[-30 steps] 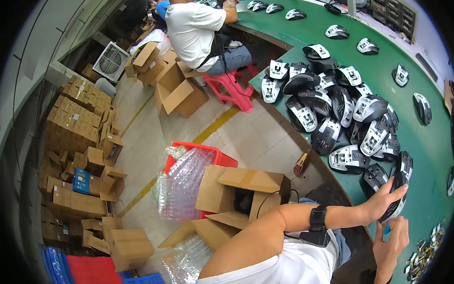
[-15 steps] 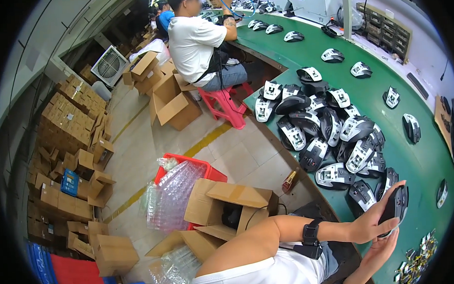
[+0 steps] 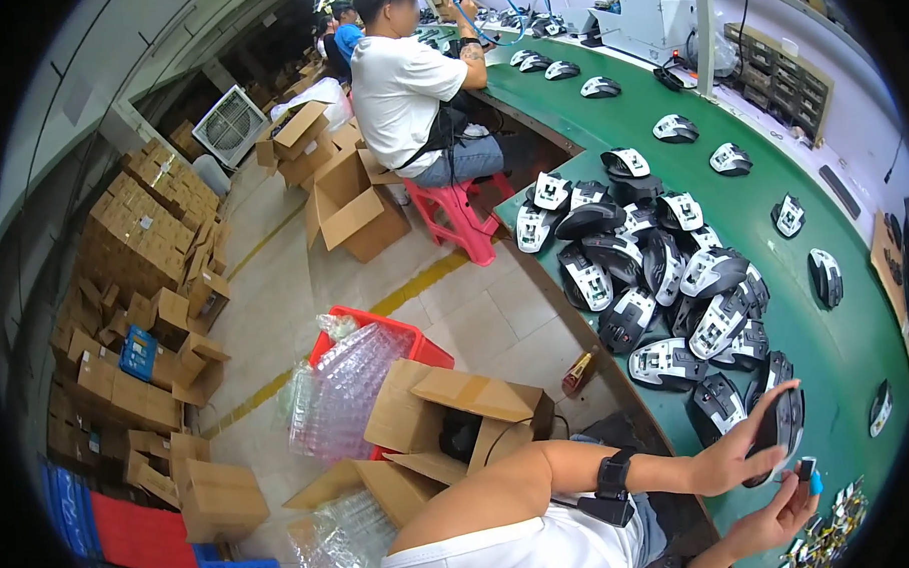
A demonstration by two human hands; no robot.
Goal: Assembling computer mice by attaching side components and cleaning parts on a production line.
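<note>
A dark mouse (image 3: pixel 787 421) is being gripped in the left hand (image 3: pixel 729 463) over the green desk (image 3: pixel 848 360), while a small dark piece (image 3: pixel 806 467) is pinched by the right hand (image 3: pixel 768 521) just beside it

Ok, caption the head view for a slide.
Left hand holds a curved black plastic mouse; right hand holds a small dark boxy piece.
</note>
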